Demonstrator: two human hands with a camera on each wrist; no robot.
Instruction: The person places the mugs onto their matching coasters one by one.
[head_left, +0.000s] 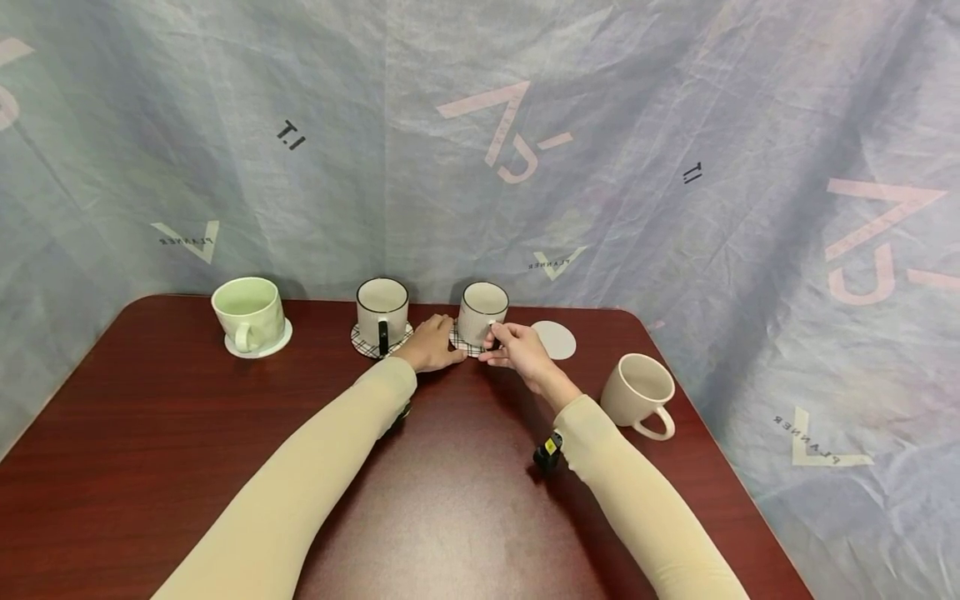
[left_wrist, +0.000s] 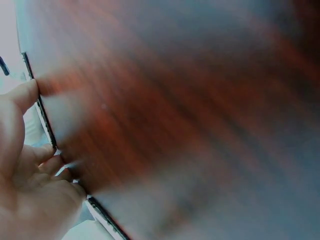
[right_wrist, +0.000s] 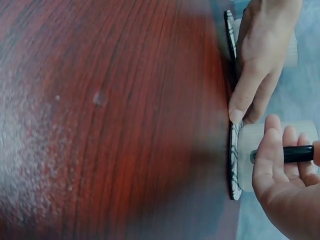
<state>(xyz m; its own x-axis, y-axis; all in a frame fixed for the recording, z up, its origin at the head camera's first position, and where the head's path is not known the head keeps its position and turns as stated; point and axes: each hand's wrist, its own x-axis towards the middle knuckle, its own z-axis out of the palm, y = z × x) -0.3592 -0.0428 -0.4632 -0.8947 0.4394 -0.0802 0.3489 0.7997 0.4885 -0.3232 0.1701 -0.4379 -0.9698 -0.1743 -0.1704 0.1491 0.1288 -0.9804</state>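
My right hand (head_left: 522, 353) pinches the black handle (right_wrist: 297, 154) of a white mug (head_left: 474, 318) with a dark rim. Under this mug is a round plaid coaster (right_wrist: 236, 172), dark along its edge. My left hand (head_left: 432, 343) holds the coaster's left side, its thumb at the near edge and the fingers farther round. A second white mug (head_left: 378, 315) with a black handle stands upright on a matching plaid coaster (head_left: 364, 345), left of my left hand. The left wrist view shows mostly the table, with my left hand (left_wrist: 30, 175) at its left edge.
A pale green mug (head_left: 258, 315) stands on a white coaster (head_left: 279, 342) at the far left. Right of my right hand lies a plain white coaster (head_left: 555, 340). A beige mug (head_left: 626, 400) stands directly on the brown table (head_left: 450, 483). A printed grey curtain (head_left: 337, 183) hangs behind.
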